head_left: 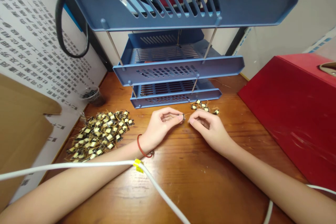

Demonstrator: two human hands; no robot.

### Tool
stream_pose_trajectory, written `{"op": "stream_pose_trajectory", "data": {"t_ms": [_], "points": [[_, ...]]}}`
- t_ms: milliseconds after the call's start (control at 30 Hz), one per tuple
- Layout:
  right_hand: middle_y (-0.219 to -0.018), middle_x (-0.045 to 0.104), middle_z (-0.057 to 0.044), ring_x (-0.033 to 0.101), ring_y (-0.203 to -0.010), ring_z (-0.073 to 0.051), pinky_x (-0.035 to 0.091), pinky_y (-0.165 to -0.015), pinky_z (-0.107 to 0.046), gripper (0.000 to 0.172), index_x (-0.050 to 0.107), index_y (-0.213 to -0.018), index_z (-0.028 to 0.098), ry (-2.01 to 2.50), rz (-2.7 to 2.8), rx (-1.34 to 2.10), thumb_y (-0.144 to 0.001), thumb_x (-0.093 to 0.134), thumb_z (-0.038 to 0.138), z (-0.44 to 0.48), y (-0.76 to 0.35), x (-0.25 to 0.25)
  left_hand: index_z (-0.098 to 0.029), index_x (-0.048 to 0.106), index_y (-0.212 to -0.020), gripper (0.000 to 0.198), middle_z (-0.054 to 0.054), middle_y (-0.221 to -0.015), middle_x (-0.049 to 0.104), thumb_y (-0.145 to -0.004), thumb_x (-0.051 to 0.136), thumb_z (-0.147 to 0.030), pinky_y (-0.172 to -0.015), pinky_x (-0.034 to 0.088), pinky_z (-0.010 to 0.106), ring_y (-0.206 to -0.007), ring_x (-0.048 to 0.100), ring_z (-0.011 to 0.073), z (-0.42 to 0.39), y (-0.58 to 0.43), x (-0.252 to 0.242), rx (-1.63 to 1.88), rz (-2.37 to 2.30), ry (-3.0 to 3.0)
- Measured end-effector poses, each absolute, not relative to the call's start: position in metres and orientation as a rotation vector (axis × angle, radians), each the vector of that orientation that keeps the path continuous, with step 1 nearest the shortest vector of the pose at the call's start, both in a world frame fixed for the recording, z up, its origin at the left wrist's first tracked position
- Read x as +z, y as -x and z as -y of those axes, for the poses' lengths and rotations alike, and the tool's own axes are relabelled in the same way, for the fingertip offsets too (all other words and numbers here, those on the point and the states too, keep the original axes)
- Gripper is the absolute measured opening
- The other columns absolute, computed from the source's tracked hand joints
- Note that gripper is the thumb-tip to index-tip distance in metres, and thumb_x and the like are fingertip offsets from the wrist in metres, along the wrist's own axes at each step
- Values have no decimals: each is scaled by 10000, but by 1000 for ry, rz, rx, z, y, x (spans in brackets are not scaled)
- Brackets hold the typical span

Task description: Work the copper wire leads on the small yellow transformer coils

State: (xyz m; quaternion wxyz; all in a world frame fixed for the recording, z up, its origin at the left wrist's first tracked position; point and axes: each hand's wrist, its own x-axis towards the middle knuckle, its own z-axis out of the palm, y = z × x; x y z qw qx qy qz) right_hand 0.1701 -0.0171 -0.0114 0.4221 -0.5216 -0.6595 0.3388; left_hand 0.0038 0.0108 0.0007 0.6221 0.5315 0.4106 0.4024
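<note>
My left hand, with a red cord round its wrist, pinches a small coil component between thumb and forefinger. Dark pins poke out past the fingertips, and most of the part is hidden. A thin copper-coloured wire runs from it toward my right hand. The right thumb and forefinger are pressed together just beside it; what they grip is too small to tell. Left of my left hand lies a heap of yellow-taped coil components with black bases and fine wires. A smaller group of the same coils sits behind my right hand.
A blue tiered tray rack stands at the back. On its left is a clear plastic cup of dark bits. A red box stands at right, cardboard at left. A white cable crosses the foreground.
</note>
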Motion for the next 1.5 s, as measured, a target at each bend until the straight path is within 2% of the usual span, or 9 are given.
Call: {"op": "stream_pose_trajectory", "data": {"t_ms": [167, 333, 667, 867, 1033, 1500], "points": [[-602, 483, 10, 448, -568, -121, 382, -545, -257, 163, 527, -638, 182, 1306, 1665, 868, -785, 519, 252, 17, -171, -10, -111, 660, -765, 166, 37, -701, 673, -665, 699, -238, -725, 470, 249, -677, 618, 126, -11, -4, 1, 920, -932, -1211], [-621, 504, 10, 476, -582, -119, 396, -554, -247, 156, 523, -643, 182, 1284, 1580, 858, -785, 522, 247, 16, -171, -10, -110, 662, -772, 185, 43, -705, 679, -661, 704, -253, -727, 472, 260, -677, 624, 134, -11, -3, 0, 918, -931, -1215], [-611, 507, 0, 472, -577, -120, 384, -550, -253, 165, 507, -631, 186, 1104, 1863, 507, -789, 530, 145, 28, -165, -1, -112, 662, -740, 179, 41, -706, 681, -641, 717, -250, -709, 476, 249, -668, 617, 128, -9, -4, 1, 942, -996, -1227], [-643, 517, -2, 476, -595, -120, 383, -570, -252, 190, 507, -686, 187, 1250, 1734, 562, -863, 437, 198, 26, -167, -3, -111, 654, -752, 177, 35, -701, 674, -654, 708, -249, -715, 472, 245, -666, 615, 120, -9, -4, 0, 932, -968, -1196], [-627, 511, 15, 450, -562, -106, 361, -537, -235, 88, 577, -737, 180, 1302, 1823, 631, -811, 533, 195, 23, -166, -4, -117, 656, -749, 173, 31, -701, 671, -653, 708, -252, -719, 470, 244, -674, 612, 120, -10, -4, 0, 929, -955, -1207], [-635, 558, -10, 485, -556, -120, 399, -524, -252, 150, 589, -690, 175, 1332, 1624, 715, -797, 552, 274, 18, -169, -14, -114, 663, -739, 171, 46, -695, 679, -650, 707, -254, -719, 476, 272, -662, 622, 139, -10, -2, 1, 868, -872, -1202]]}}
